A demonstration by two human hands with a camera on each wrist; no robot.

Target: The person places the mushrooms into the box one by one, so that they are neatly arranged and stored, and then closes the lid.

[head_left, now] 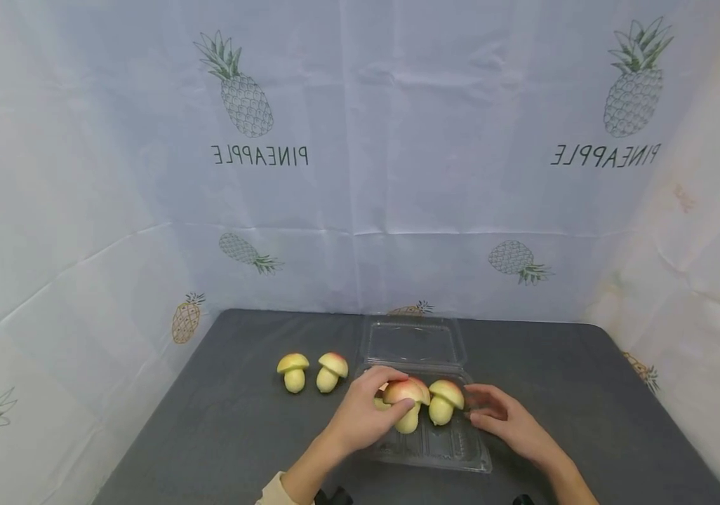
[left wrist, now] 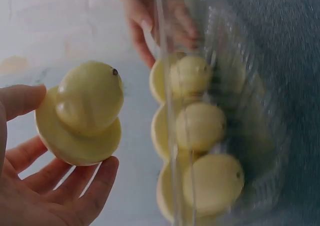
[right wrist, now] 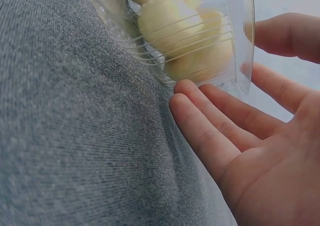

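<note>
My left hand [head_left: 366,410] holds a toy mushroom [head_left: 407,400] with a red-and-yellow cap and a pale yellow stem, thumb on one side and fingers under the cap. It hangs over a clear plastic box [head_left: 442,459] with its lid [head_left: 413,344] folded back. In the left wrist view the held mushroom [left wrist: 90,101] is beside the box, where three more mushrooms [left wrist: 200,128] sit in a row. My right hand [head_left: 508,421] is at the box's right side with fingers extended; the right wrist view has its fingertips [right wrist: 185,88] right at the clear wall.
Two more toy mushrooms [head_left: 293,372] stand on the dark grey table [head_left: 221,435] left of the box. A white pineapple-print cloth [head_left: 423,175] surrounds the table at the back and sides. Small black objects [head_left: 335,496] show at the near edge.
</note>
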